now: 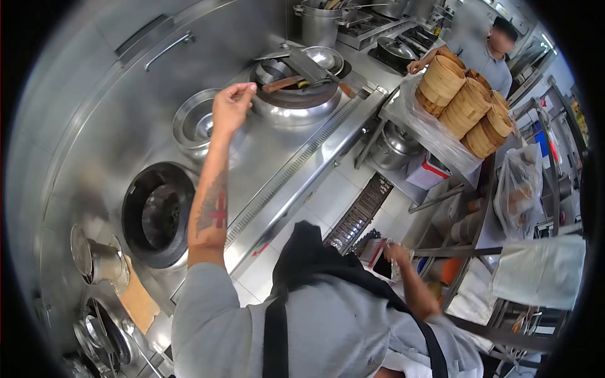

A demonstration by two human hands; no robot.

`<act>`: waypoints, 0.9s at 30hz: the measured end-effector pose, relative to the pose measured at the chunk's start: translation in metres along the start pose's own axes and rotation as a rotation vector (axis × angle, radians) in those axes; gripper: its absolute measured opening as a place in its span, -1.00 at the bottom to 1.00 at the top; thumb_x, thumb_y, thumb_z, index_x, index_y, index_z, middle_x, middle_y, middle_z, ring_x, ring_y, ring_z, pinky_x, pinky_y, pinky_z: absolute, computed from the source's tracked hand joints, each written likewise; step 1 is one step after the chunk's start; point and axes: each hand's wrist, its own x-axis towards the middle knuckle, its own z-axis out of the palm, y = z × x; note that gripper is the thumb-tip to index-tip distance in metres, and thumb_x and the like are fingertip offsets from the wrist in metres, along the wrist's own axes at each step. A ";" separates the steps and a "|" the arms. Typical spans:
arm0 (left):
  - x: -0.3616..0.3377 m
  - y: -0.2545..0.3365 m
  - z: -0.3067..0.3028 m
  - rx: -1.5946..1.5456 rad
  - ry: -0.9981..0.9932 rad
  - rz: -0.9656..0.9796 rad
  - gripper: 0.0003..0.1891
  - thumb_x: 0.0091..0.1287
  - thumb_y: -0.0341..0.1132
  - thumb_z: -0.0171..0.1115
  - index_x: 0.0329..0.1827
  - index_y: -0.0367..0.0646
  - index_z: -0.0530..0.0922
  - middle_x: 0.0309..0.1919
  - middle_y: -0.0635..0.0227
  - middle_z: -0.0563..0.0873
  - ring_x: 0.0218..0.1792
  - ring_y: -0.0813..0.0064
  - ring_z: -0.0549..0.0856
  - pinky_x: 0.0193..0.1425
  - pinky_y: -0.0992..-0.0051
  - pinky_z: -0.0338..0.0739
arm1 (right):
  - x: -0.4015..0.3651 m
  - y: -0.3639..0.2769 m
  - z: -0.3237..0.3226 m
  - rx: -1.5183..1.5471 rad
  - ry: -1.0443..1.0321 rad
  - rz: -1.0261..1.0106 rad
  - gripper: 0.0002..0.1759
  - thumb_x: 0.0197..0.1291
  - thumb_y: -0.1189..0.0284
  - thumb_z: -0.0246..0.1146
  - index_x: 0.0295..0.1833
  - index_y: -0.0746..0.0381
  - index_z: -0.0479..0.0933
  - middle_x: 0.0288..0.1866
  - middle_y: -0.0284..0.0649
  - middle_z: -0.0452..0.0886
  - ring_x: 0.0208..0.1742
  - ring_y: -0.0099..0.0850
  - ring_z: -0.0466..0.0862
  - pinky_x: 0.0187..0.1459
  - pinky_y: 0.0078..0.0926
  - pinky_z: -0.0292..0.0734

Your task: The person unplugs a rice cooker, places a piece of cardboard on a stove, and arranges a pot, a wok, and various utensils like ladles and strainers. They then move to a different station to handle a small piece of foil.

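Note:
My left hand (233,107) is raised over the steel range top, thumb and fingertips pinched together. What the pinch holds, if anything, is too small to make out. Just beyond the fingertips, in the picture, is a brown wooden handle (282,84). It lies with a wide-bladed cleaver (307,64) on a large round steel wok station (299,115). Below the wrist stands a steel bowl-shaped pot (184,129). Low on my right side, my right hand (397,253) hangs beside a red-and-white box (373,251); its fingers are blurred and small.
A dark wok ring (133,211) is set in the range at left. Stacked bamboo steamers (469,107) stand on a plastic-covered table at right, with another person (485,53) behind them. Below runs a floor drain grate (359,214). A metal shelf rack (472,251) stands close on my right.

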 end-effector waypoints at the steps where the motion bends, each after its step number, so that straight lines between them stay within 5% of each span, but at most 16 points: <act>1: 0.016 -0.003 0.006 0.065 -0.032 -0.051 -0.66 0.37 -0.17 0.41 -0.02 -0.31 0.73 -0.29 0.37 0.79 -0.40 0.66 0.62 -0.26 0.59 0.54 | 0.043 -0.063 -0.122 0.505 0.079 0.332 -0.56 0.26 0.11 0.25 -0.05 0.30 0.64 -0.11 0.12 0.71 -0.07 0.05 0.72 -0.01 -0.05 0.60; 3: 0.058 -0.019 0.023 0.089 -0.066 -0.129 -0.62 0.36 -0.16 0.42 0.03 -0.33 0.71 -0.28 0.36 0.79 -0.41 0.65 0.62 -0.26 0.59 0.54 | 0.125 -0.119 -0.253 0.447 0.197 0.081 -0.31 0.30 -0.04 0.25 0.21 0.37 0.55 0.07 0.21 0.67 0.13 -0.01 0.69 0.15 -0.16 0.55; 4: 0.081 -0.031 0.031 0.111 -0.095 -0.210 -0.58 0.36 -0.16 0.42 0.09 -0.35 0.68 -0.27 0.34 0.79 -0.41 0.64 0.63 -0.25 0.58 0.54 | 0.156 -0.148 -0.302 0.472 0.231 0.080 -0.20 0.32 -0.07 0.24 0.38 0.39 0.43 0.13 0.09 0.69 0.16 -0.09 0.69 0.19 -0.27 0.53; 8: 0.202 -0.118 0.064 0.132 -0.117 -0.255 -0.38 0.38 -0.08 0.38 0.37 -0.29 0.47 -0.22 0.38 0.78 -0.42 0.70 0.61 -0.36 0.65 0.40 | 0.281 -0.226 -0.405 0.754 0.198 -0.151 -0.05 0.33 -0.12 0.24 0.56 0.37 0.18 0.08 0.00 0.70 -0.02 -0.24 0.72 0.06 -0.39 0.61; 12: 0.352 -0.222 0.097 0.096 -0.150 -0.465 -0.41 0.36 -0.09 0.39 0.29 -0.33 0.51 -0.23 0.31 0.78 -0.45 0.64 0.63 -0.49 0.58 0.40 | 0.370 -0.271 -0.436 1.376 0.009 0.137 0.25 0.26 -0.22 0.28 0.67 0.30 -0.28 0.33 0.00 0.49 -0.07 -0.34 0.68 -0.22 -0.35 0.68; 14: 0.420 -0.284 0.119 0.125 -0.084 -0.484 -0.53 0.36 -0.08 0.37 0.11 -0.32 0.62 -0.34 0.35 0.77 -0.49 0.64 0.61 -0.55 0.56 0.38 | 0.396 -0.279 -0.448 1.604 0.199 0.285 0.20 0.22 -0.16 0.37 0.62 0.38 -0.07 0.11 0.07 0.60 -0.10 -0.36 0.71 -0.33 -0.26 0.71; 17: 0.501 -0.375 0.156 0.219 -0.085 -0.561 -0.61 0.32 -0.05 0.36 -0.31 -0.30 0.72 -0.47 0.29 0.75 -0.57 0.54 0.60 -0.50 0.43 0.48 | 0.418 -0.266 -0.454 1.421 0.267 0.169 0.11 0.11 -0.20 0.43 0.41 0.47 0.19 -0.06 0.04 0.62 -0.16 -0.36 0.71 -0.38 -0.35 0.67; 19: 0.554 -0.463 0.176 0.449 -0.056 -0.506 -0.53 0.26 0.03 0.37 -0.27 -0.34 0.73 -0.37 0.12 0.80 -0.49 0.22 0.71 -0.34 0.18 0.58 | 0.424 -0.258 -0.465 1.250 0.197 0.214 0.05 0.09 -0.18 0.46 0.31 0.50 0.26 -0.07 0.00 0.60 -0.19 -0.40 0.69 -0.38 -0.45 0.64; 20: 0.560 -0.469 0.189 0.794 -0.112 -0.298 -0.45 0.20 0.11 0.37 -0.21 -0.35 0.73 -0.25 -0.08 0.79 -0.28 -0.12 0.76 -0.11 0.02 0.58 | 0.418 -0.254 -0.481 1.164 0.094 0.262 0.03 0.09 -0.16 0.48 0.29 0.51 0.27 -0.04 -0.01 0.58 -0.21 -0.43 0.68 -0.37 -0.50 0.62; 21: 0.598 -0.563 0.195 0.942 -0.229 -0.130 -0.40 0.19 0.15 0.37 -0.17 -0.37 0.73 -0.16 -0.20 0.75 -0.11 -0.22 0.74 -0.04 -0.02 0.55 | 0.420 -0.253 -0.476 1.146 0.226 0.194 0.07 0.09 -0.16 0.48 0.32 0.52 0.24 0.02 0.00 0.56 -0.23 -0.46 0.65 -0.36 -0.52 0.60; 22: 0.591 -0.525 0.212 0.714 -0.183 -0.392 -0.37 0.20 0.14 0.37 -0.20 -0.44 0.71 -0.15 -0.25 0.74 -0.04 -0.20 0.73 0.00 -0.01 0.55 | 0.424 -0.251 -0.470 1.104 0.360 0.124 0.10 0.08 -0.16 0.49 0.35 0.53 0.22 0.08 0.02 0.53 -0.25 -0.50 0.62 -0.36 -0.55 0.59; 23: 0.618 -0.625 0.212 0.858 -0.157 0.021 -0.42 0.22 0.08 0.39 -0.28 -0.46 0.70 -0.28 -0.22 0.76 -0.27 -0.11 0.76 -0.17 0.04 0.57 | 0.420 -0.249 -0.484 1.130 0.368 0.125 0.17 0.06 -0.17 0.49 0.41 0.53 0.15 0.11 0.03 0.51 -0.25 -0.49 0.61 -0.34 -0.55 0.59; 24: 0.616 -0.594 0.224 0.427 -0.189 -0.456 -0.49 0.23 0.00 0.41 -0.30 -0.44 0.68 -0.44 -0.10 0.74 -0.56 0.11 0.71 -0.38 0.10 0.53 | 0.416 -0.252 -0.493 1.159 0.359 0.109 0.24 0.05 -0.18 0.50 0.47 0.54 0.08 0.13 0.05 0.48 -0.25 -0.49 0.59 -0.32 -0.55 0.59; 25: 0.615 -0.600 0.224 0.445 -0.204 -0.321 -0.62 0.25 -0.11 0.42 -0.34 -0.36 0.68 -0.53 0.07 0.73 -0.76 0.37 0.53 -0.60 0.28 0.40 | 0.432 -0.245 -0.455 1.226 0.382 0.046 0.35 0.04 -0.17 0.51 0.53 0.56 -0.08 0.13 0.10 0.47 -0.23 -0.46 0.61 -0.32 -0.56 0.60; 27: 0.611 -0.566 0.230 0.126 -0.144 -0.828 -0.73 0.27 -0.18 0.42 -0.31 -0.25 0.67 -0.49 0.19 0.76 -0.78 0.52 0.46 -0.65 0.50 0.33 | 0.432 -0.246 -0.463 1.235 0.414 0.015 0.33 0.09 -0.11 0.50 0.54 0.57 -0.13 0.19 0.16 0.43 -0.16 -0.41 0.62 -0.30 -0.53 0.63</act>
